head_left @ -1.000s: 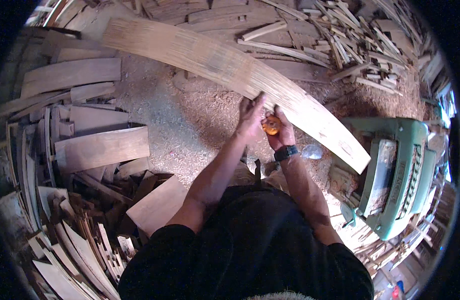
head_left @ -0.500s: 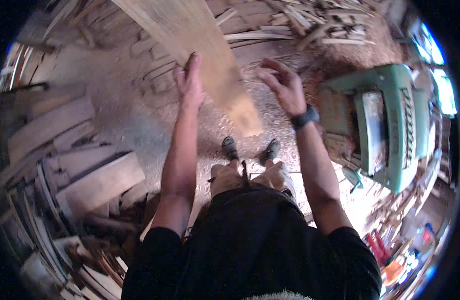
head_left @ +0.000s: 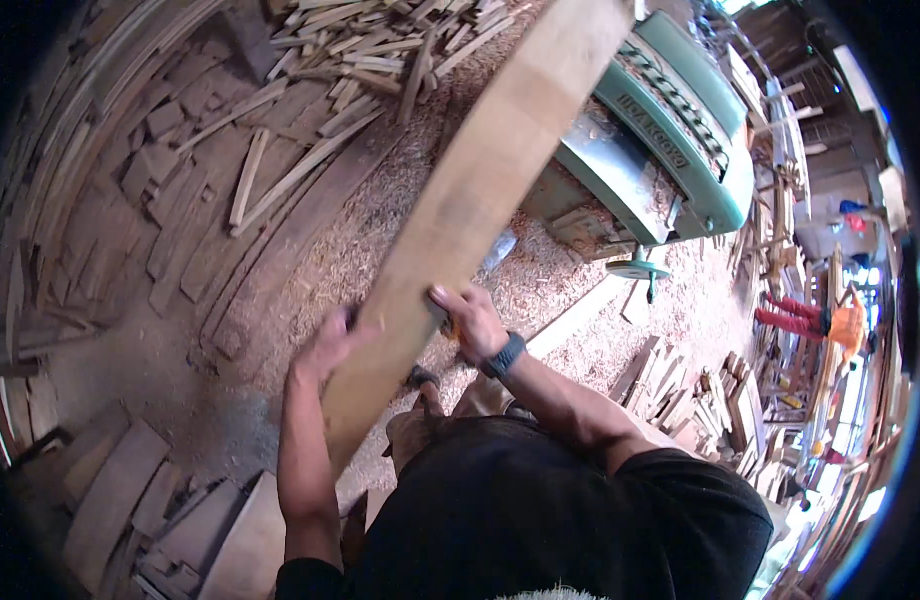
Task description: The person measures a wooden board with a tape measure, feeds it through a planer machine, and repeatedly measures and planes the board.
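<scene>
Sawdust floor covered the workshop, with shavings thick around the centre. Offcut heap lay at 12 o'clock, stacked boards at 7 o'clock, more timber stacks at 4 o'clock. Green planing machine stood at 1 o'clock; a raised nameplate ran along its top edge as a long narrow green strip. Person in orange top was at the 3 o'clock rim, well apart. Long plank ran diagonally from 1 o'clock down to about 7 o'clock of centre, held off the floor. Left hand gripped the plank's left edge, fingers curled over it. Right hand lay on the right edge, fingers spread flat on the face, dark wristwatch just behind it
</scene>
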`<state>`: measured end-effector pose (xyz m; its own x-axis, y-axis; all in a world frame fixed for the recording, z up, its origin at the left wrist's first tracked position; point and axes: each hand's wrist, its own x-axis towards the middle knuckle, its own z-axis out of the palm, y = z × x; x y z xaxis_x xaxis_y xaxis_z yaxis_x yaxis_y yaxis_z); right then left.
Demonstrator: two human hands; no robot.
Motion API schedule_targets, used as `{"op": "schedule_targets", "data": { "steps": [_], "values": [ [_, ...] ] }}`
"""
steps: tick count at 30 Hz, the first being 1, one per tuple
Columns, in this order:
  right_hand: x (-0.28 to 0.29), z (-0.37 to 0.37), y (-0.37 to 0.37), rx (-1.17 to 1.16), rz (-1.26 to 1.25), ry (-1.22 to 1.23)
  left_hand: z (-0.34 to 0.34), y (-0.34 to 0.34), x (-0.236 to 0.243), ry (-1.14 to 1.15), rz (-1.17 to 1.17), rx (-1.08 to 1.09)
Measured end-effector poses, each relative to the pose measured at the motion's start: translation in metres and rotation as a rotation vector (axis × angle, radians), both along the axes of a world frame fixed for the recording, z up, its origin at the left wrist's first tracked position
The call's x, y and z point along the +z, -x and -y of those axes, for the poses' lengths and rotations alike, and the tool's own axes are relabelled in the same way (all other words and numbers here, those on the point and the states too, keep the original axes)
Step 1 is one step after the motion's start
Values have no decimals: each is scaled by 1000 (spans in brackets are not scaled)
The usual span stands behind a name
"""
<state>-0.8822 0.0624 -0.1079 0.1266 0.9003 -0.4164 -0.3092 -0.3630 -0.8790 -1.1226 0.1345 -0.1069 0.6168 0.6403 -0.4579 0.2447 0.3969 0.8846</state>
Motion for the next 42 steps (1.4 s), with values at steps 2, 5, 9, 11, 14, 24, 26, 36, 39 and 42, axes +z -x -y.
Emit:
{"op": "schedule_targets", "data": {
  "steps": [2,5,9,11,14,24,26,36,39,42],
  "values": [
    [-24,28,-18,-150,-149,64,44,19,-33,178,-136,-66],
    [-42,60,-48,-230,-246,140,108,52,-99,307,-245,-36],
    [-67,80,-61,-331,-308,175,200,126,-175,487,-436,51],
    [-86,101,-92,-443,-287,245,172,72,-94,459,-427,-83],
    [-103,99,-100,-459,-338,264,187,80,-91,273,-530,-110],
    [-77,63,-131,-609,-178,249,196,50,-116,-46,-601,-135],
    [-83,61,-150,-597,-99,279,187,23,-103,-33,-603,-120],
    [-110,38,-233,-597,9,279,157,-65,-86,-126,-530,-130],
    [-89,28,-234,-581,42,344,157,-65,-93,-225,-541,-97],
    [-92,23,-245,-558,61,319,157,-73,-100,-175,-528,-131]
  ]
}}
